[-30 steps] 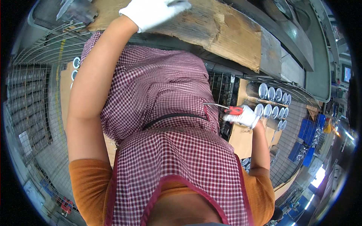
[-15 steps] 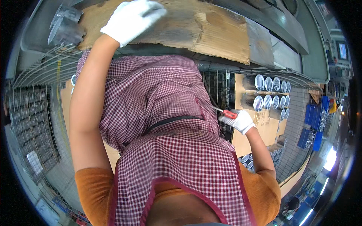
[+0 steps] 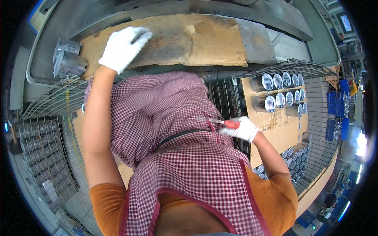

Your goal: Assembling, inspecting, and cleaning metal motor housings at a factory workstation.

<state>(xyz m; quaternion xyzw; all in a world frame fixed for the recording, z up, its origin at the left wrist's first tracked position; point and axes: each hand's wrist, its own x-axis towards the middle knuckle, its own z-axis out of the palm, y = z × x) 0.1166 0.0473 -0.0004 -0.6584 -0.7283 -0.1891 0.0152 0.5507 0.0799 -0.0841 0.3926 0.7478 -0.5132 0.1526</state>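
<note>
My left hand (image 3: 124, 49), in a white glove, is over the left part of a worn cardboard sheet (image 3: 216, 47) on the workbench. Its fingers are stretched out with nothing in them. Whether it touches the sheet I cannot tell. In front of my checked apron (image 3: 169, 98), at waist height on the right, my gloved right hand (image 3: 244, 129) grips a red-handled tool (image 3: 231, 124). The tool's slim metal shaft points left, and blur hides the shape of its tip.
Two grey cast metal parts (image 3: 71, 65) stand at the bench's left end. To my right, a wire cage (image 3: 319, 118) holds cylindrical metal parts (image 3: 269, 103) in rows on brown cardboard (image 3: 256, 147). More stacked metal parts (image 3: 43, 145) fill a cage on the left. Blue bins (image 3: 334, 114) stand farther right.
My left hand has moved nearer to me and slightly left over the cardboard. My right hand has drawn the red-handled tool slightly left, across the apron. The whole view has shifted a little.
</note>
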